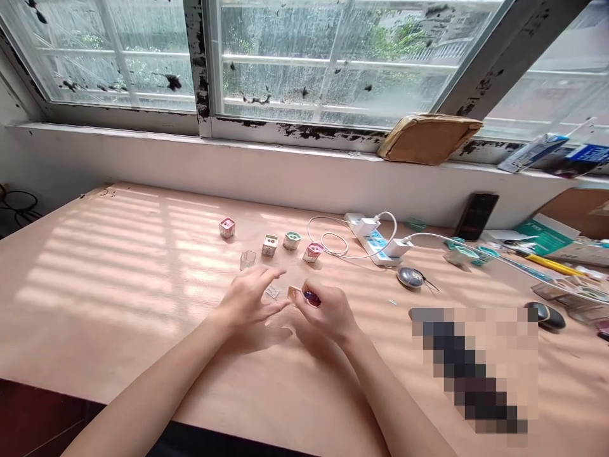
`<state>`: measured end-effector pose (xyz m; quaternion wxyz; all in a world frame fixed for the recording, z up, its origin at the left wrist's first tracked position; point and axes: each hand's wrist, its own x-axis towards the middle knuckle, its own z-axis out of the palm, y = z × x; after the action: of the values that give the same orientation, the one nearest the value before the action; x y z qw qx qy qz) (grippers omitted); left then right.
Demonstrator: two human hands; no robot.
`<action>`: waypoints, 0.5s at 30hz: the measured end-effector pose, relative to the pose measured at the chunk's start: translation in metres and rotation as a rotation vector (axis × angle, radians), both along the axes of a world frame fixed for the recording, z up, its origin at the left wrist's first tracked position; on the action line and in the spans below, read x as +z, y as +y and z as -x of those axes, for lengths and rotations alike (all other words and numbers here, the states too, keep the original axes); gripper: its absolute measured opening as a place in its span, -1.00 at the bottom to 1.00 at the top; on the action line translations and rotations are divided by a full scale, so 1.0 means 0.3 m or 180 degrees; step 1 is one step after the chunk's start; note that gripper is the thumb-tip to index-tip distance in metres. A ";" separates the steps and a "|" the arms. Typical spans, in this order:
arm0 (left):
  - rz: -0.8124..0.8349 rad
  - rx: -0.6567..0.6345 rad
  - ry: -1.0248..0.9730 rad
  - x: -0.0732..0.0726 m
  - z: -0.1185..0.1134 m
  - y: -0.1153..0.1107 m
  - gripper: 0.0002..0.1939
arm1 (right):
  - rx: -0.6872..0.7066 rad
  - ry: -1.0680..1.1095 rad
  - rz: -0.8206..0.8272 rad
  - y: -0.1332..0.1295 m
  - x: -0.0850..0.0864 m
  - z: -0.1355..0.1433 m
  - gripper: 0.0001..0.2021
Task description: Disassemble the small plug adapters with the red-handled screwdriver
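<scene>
My right hand (328,311) is closed around a small beige piece (294,294), which looks like a pencil sharpener top. A dark blue and red object (312,298), perhaps a screwdriver handle, shows in the same fist. With fingers spread and nothing in them, my left hand (252,295) hovers just left of it. Between the hands lies a small clear plastic piece (272,292). Beyond them stand a clear empty cup (247,259), a beige-topped sharpener (269,245), a green-topped one (292,240), and two pink-topped sharpeners, one nearer (313,252) and one farther left (227,228).
A white power strip (373,241) with plugs and looping cable sits at the back. To the right are a round dark object (410,277), green sharpener parts (461,255), a leaning phone (477,216), a black mouse (545,315) and a blurred-out dark item (471,374).
</scene>
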<state>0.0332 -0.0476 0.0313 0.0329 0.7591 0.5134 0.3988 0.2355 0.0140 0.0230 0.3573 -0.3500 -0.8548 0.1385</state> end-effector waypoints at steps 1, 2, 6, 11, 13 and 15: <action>0.0175 -0.0106 0.0067 -0.002 -0.020 -0.004 -0.49 | -0.0045 0.0122 -0.0057 -0.013 -0.004 0.016 -0.65; 0.0323 -0.0165 0.0115 -0.005 -0.038 -0.007 -0.49 | -0.0082 0.0236 -0.0103 -0.024 -0.008 0.031 -0.66; 0.0727 -0.0147 0.0066 -0.016 -0.068 -0.008 -0.61 | -0.0019 0.0488 -0.0142 -0.045 -0.012 0.061 -0.69; 0.0488 0.0062 -0.0410 -0.014 -0.029 0.004 -0.57 | 0.0133 0.0133 -0.0058 -0.019 -0.023 0.046 -0.70; 0.0328 0.0218 -0.0640 -0.009 -0.007 0.013 -0.64 | -0.0038 -0.0151 -0.0082 -0.007 -0.039 0.047 -0.66; 0.0196 0.0385 -0.0832 -0.006 0.010 0.021 -0.67 | -0.0137 -0.0510 -0.0063 -0.001 -0.057 0.056 -0.63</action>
<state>0.0300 -0.0413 0.0296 0.0987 0.6670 0.5615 0.4796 0.2186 0.0136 0.0059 0.2940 -0.3747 -0.8743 0.0939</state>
